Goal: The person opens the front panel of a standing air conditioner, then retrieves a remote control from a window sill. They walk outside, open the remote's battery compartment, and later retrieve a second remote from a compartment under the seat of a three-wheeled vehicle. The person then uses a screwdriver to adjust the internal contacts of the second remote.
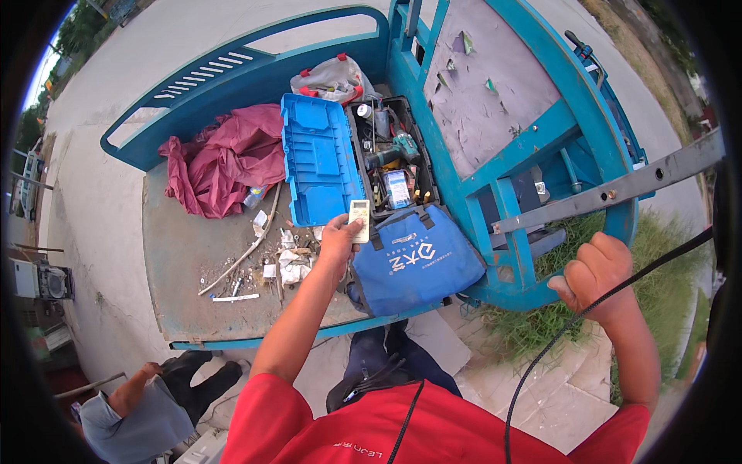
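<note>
My left hand [338, 241] is closed round a cream remote control [359, 220] with a small screen, held above the corner where a blue toolbox lid and a blue tool bag meet. The open toolbox [423, 158] holds a green cordless drill [405, 147] and several other tools, and its blue lid [318, 155] is folded out to the left. A blue fabric bag [417, 267] lies just in front of the box. My right hand [597, 272] is a loose fist beside the cart's teal frame, with nothing showing out of it; its palm is hidden.
The teal cart bed [174, 271] bears a crumpled maroon cloth [232, 158], a clear bag with red handles [332, 79], a stick [251, 251] and scraps. A grey metal bar [618, 187] juts across at right. Another person [139, 414] is at lower left.
</note>
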Demonstrator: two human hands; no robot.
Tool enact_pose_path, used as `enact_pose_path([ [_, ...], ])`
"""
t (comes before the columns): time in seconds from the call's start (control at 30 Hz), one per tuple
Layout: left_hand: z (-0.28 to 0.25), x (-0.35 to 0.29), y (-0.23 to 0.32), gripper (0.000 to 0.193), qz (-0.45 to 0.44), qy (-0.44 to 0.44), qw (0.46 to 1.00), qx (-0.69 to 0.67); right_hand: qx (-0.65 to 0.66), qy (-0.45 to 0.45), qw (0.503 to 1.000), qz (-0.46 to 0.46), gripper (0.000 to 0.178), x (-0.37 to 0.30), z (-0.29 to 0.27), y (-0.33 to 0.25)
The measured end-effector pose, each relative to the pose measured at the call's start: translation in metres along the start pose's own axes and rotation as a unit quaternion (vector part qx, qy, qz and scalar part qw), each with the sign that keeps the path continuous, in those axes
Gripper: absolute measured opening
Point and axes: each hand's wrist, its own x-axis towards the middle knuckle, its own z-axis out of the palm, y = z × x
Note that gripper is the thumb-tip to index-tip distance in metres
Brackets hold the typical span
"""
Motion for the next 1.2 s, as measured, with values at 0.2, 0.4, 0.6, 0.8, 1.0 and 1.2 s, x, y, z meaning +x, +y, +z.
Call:
enact_pose_path([
  [0.2, -0.006, 0.094, 0.049, 0.04, 0.087, 0.121, 0.983, 0.107, -0.002, -0.025, 0.998, -0.061, 0.046, 0.002, -0.031, -0.035],
  [0.4, -0.02, 0.16, 0.083, 0.037, 0.123, 0.095, 0.971, 0.182, -0.033, -0.069, 0.997, 0.0, 0.037, 0.01, -0.048, -0.073],
  [0.6, -0.015, 0.182, 0.09, 0.031, 0.366, 0.287, 0.811, 0.356, -0.058, -0.109, 0.992, 0.016, 0.036, 0.023, -0.058, -0.102],
  [0.8, 0.014, 0.171, 0.058, 0.024, 0.328, -0.102, 0.712, 0.613, -0.062, -0.158, 0.985, 0.041, 0.04, 0.037, -0.071, -0.12],
  [1.0, 0.036, 0.154, 0.026, 0.034, 0.29, -0.055, 0.641, 0.709, -0.062, -0.164, 0.983, 0.056, 0.038, 0.049, -0.085, -0.129],
  [1.2, 0.036, 0.141, 0.015, 0.039, 0.318, -0.038, 0.648, 0.691, -0.042, -0.197, 0.978, 0.054, 0.038, 0.056, -0.092, -0.13],
])
